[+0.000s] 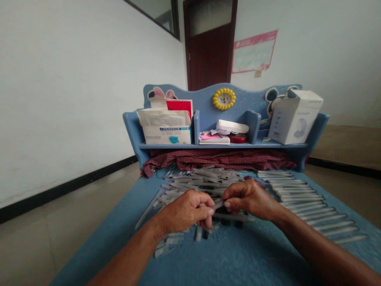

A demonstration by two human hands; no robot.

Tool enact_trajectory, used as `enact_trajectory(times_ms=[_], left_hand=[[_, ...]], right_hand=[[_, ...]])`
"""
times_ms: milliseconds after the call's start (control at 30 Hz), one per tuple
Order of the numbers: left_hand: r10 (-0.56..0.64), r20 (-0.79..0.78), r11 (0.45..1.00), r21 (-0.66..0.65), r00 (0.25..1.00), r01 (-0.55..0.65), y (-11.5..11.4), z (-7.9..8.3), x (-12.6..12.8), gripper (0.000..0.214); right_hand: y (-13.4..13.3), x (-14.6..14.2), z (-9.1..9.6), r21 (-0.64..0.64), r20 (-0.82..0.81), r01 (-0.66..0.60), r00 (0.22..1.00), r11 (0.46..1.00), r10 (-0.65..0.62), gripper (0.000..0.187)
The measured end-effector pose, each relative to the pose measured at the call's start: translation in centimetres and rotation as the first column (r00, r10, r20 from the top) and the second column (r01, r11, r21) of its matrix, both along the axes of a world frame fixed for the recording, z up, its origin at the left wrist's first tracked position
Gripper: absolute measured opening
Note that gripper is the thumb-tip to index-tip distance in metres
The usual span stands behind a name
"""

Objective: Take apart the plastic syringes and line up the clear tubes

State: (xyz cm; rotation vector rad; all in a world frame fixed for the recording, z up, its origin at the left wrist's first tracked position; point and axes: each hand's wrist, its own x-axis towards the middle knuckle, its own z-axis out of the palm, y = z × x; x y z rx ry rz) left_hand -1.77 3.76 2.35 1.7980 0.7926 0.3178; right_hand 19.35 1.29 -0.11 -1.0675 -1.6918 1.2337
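My left hand (pixel 186 212) and my right hand (pixel 248 198) meet over the middle of a blue desk (pixel 226 258). Both are pinched on one thin grey pen-like stick (pixel 218 205) held between their fingertips. Behind them lies a loose heap of several similar grey sticks (pixel 196 180). A neat row of grey sticks (pixel 306 202) runs along the right side of the desk. A few short grey and black pieces (pixel 202 232) lie just below my left hand.
A red checked cloth (pixel 220 159) lies under the desk's shelf. The shelf holds a box of papers (pixel 166 129), a stack of small items (pixel 222 133), a white carton (pixel 294 117) and a yellow clock (pixel 224 98). Behind stands a dark door (pixel 210 51).
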Motion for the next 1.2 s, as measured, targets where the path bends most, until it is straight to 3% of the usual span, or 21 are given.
enact_trajectory(times_ms=[500, 767, 967, 1133, 1200], left_hand=[[-0.007, -0.076, 0.994, 0.113, 0.997, 0.015, -0.3, -0.9, 0.5, 0.010], [0.000, -0.066, 0.994, 0.105, 0.998, 0.007, -0.3, -1.0, 0.4, 0.010], [-0.012, -0.066, 0.996, 0.091, 0.998, 0.018, -0.3, -1.0, 0.5, 0.008], [-0.010, -0.058, 0.996, 0.093, 0.998, 0.016, -0.2, -1.1, 0.5, 0.010], [-0.014, -0.066, 0.995, 0.093, 0.998, 0.020, -0.2, -1.1, 0.5, 0.010]], right_hand=[[-0.3, 0.2, -0.3, -0.076, 0.221, -0.126, 0.965, 0.989, 0.139, 0.040], [-0.1, 0.8, -0.3, -0.127, 0.082, -0.132, 0.986, 0.983, 0.143, 0.033], [-0.4, 0.6, -0.1, -0.063, 0.245, -0.153, 0.956, 0.986, 0.164, 0.039], [-0.4, 0.8, 0.3, -0.108, 0.161, -0.135, 0.975, 0.985, 0.152, 0.030], [-0.5, 0.8, 0.4, -0.089, 0.213, -0.141, 0.964, 0.986, 0.157, 0.033]])
